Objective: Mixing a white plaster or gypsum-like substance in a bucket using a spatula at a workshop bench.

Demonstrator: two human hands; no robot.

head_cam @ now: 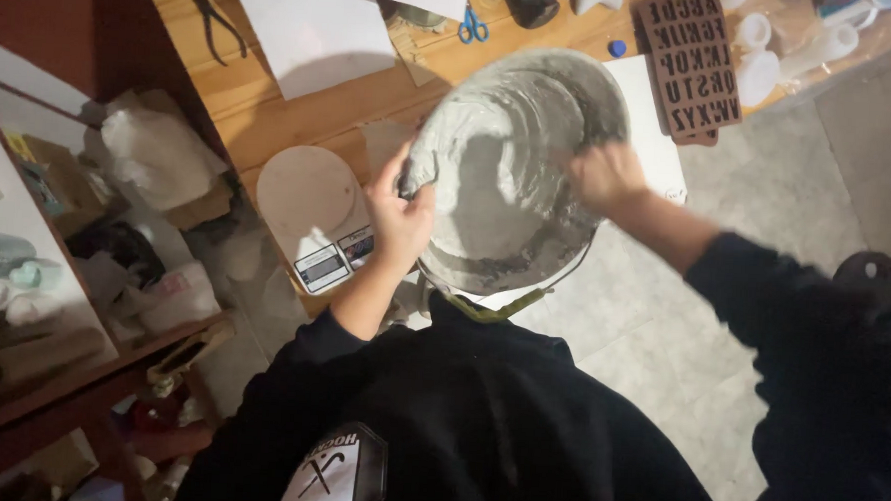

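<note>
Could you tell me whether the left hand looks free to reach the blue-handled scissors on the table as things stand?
Probably not right away: the left hand grips the rim of the grey bowl, which lies tilted between it and the scissors beyond.

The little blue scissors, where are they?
Head view, top middle: the small blue-handled scissors lie on the wooden table, just above the grey bowl.

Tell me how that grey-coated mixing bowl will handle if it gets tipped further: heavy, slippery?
The bowl is smeared inside with wet grey paste, so it is probably heavy for its size. The left hand and right hand both grip the coated rim, which likely feels slick. Already tilted, its contents may slump.
</note>
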